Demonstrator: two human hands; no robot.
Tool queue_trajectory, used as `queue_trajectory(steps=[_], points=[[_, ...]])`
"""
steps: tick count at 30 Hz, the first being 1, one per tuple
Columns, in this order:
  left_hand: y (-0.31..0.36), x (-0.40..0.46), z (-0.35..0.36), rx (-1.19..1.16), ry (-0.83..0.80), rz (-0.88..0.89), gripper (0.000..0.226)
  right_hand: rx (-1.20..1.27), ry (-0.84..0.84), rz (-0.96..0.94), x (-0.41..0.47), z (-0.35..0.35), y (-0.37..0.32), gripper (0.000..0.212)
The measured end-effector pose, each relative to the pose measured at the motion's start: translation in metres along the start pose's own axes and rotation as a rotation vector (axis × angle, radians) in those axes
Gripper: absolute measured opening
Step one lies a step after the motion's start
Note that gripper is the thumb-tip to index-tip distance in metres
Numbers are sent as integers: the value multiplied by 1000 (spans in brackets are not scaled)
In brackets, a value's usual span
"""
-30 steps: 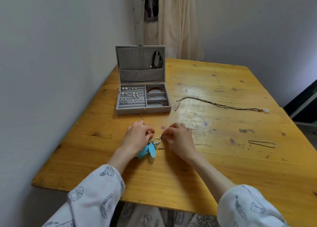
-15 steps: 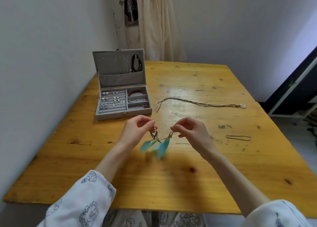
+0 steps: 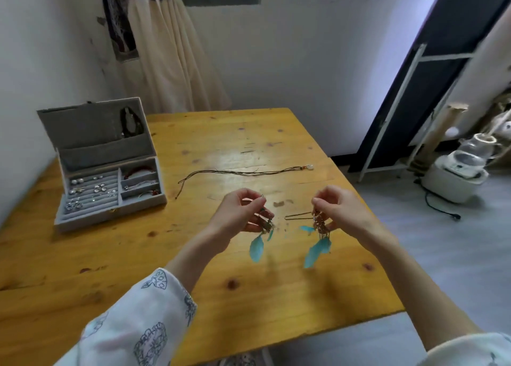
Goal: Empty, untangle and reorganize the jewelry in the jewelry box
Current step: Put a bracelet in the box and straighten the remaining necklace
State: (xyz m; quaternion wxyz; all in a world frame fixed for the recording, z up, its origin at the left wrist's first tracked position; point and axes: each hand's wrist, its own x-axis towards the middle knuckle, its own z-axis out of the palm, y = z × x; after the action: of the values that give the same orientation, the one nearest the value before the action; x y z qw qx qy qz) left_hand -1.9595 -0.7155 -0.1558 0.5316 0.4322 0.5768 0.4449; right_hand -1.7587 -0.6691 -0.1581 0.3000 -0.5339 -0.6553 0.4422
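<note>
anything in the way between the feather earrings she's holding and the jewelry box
Nothing visible. The left hand and right hand each hold a turquoise feather earring above the table. Only bare wood lies between them and the open jewelry box. The long cord necklace lies farther back, right of the box.

Wooden bench [image 3: 249, 296], yellow-orange, knotted and scuffed, pushed against the wall on the left. Toward the far left corner, a grey jewelry box [image 3: 110, 197] with its lid standing open. Right of the box, a long thin cord necklace [image 3: 237, 173] stretched flat across the boards, pale bead at its right end. Nearer, just beside the right edge, a small dark loop [image 3: 297, 216] lying flat.
</note>
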Motion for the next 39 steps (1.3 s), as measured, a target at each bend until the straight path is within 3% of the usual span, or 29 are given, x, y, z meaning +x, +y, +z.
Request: queue_trajectory(steps=[3,7,10,13,16,20,25,35,39], points=[[-5,8,30,-8,-120,-105,11,-110,-74,94,-1,-23,15,14],[-13,9,54,-83,-328,-216,13,-102,-293,213,-4,-40,24,12],[-18,18,66,101,-262,-204,13,-211,-341,288,9,-40,29,11],[-26,32,78,344,-173,-122,15,-371,-278,287,29,-33,41,7],[-30,46,89,450,-175,-21,15,-376,-156,204,46,-31,54,8],[-30,65,104,494,-210,49,10,-421,-44,125,66,-43,68,12],[-29,86,121,488,-257,30,9,-409,-46,114,87,-60,82,7],[-29,147,131,660,-57,149,16,-397,60,65,123,-65,91,7],[-34,169,129,741,22,97,20,-364,73,87,135,-63,95,15]])
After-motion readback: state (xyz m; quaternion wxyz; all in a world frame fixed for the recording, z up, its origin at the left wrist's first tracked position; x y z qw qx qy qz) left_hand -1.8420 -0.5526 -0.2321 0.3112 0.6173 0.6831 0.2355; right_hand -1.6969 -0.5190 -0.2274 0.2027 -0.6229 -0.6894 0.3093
